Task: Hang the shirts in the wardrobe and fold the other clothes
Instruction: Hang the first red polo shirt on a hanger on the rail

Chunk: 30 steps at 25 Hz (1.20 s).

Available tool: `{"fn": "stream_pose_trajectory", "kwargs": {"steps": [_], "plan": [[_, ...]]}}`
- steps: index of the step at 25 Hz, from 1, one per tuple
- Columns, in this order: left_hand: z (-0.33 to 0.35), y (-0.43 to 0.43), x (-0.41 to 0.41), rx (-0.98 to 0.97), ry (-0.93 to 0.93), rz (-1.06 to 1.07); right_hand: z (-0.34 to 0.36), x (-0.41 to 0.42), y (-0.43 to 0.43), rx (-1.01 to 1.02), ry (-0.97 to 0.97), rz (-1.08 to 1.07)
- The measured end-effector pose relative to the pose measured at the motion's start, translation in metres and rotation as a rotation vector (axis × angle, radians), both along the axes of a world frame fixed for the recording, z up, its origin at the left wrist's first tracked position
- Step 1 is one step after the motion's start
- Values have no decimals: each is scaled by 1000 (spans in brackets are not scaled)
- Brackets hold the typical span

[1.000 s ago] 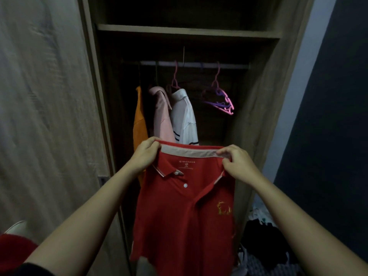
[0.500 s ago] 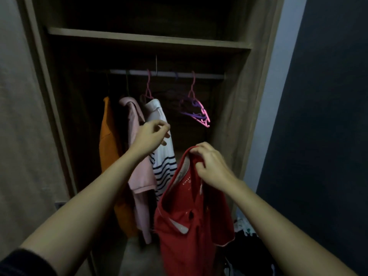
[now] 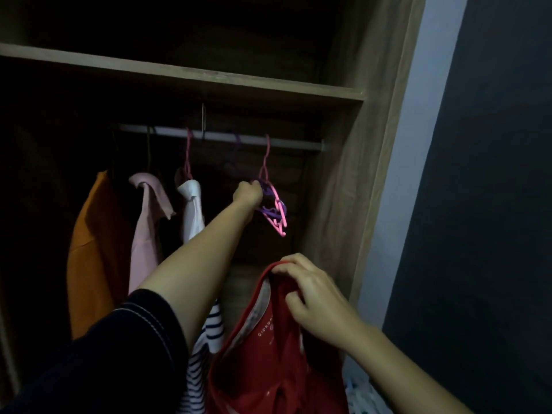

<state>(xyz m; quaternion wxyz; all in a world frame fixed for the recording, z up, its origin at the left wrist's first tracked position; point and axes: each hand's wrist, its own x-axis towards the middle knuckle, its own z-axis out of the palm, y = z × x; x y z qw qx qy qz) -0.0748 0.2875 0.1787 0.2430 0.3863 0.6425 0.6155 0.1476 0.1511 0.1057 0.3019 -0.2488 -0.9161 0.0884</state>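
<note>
In the middle of the frame the left hand [image 3: 248, 194] reaches deep into the wardrobe [image 3: 352, 189], its fingers curled in a grip on a small bunch of pink and purple hangers [image 3: 280, 218]. These hang by their hooks from the metal rail [image 3: 292, 143] towards its right end, and tilt down and to the right from the fist. The dark sleeve [image 3: 119, 354] of that arm fills the lower left corner. At the lower right of centre the right hand [image 3: 310, 297] pinches the red shirt [image 3: 268, 360] at its collar, fingers bent over the folded edge and thumb tucked behind the cloth. The shirt droops below the hand, bunched, in front of the wardrobe opening and well under the rail. The pale inner band of its collar, with small printed lettering, faces the camera. Three shirts already hang on the rail to the left of the reaching arm. An orange shirt [image 3: 89, 249] is furthest left, a pink shirt [image 3: 146, 228] hangs beside it, and a white shirt [image 3: 194, 216] comes next, its dark-striped lower part showing under the forearm. A wooden shelf [image 3: 179, 73] crosses the wardrobe above the rail, and the space over it is too dark to read. A pale strip of wall [image 3: 418, 144] runs down beside the wardrobe's right side, with a dark wall [image 3: 493, 204] filling the right of the frame. A bit of patterned cloth [image 3: 358, 392] shows at the bottom edge, right of the red shirt.
</note>
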Motion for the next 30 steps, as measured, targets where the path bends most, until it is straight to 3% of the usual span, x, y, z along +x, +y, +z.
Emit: {"fn": "stream_pose_trajectory", "kwargs": {"steps": [4, 6, 13, 21, 30], "plan": [[10, 5, 17, 45, -212, -38, 5, -4, 20, -20, 26, 23], [10, 9, 17, 26, -143, -51, 6, -6, 26, -30, 40, 35], [8, 1, 6, 37, 138, 206, 5, -16, 36, -27, 71, 33], [0, -32, 9, 55, 330, 256, -7, -23, 25, -32, 93, -6], [-70, -174, 22, 147, 421, 289, -39, -36, -6, -122, 42, -110]]}}
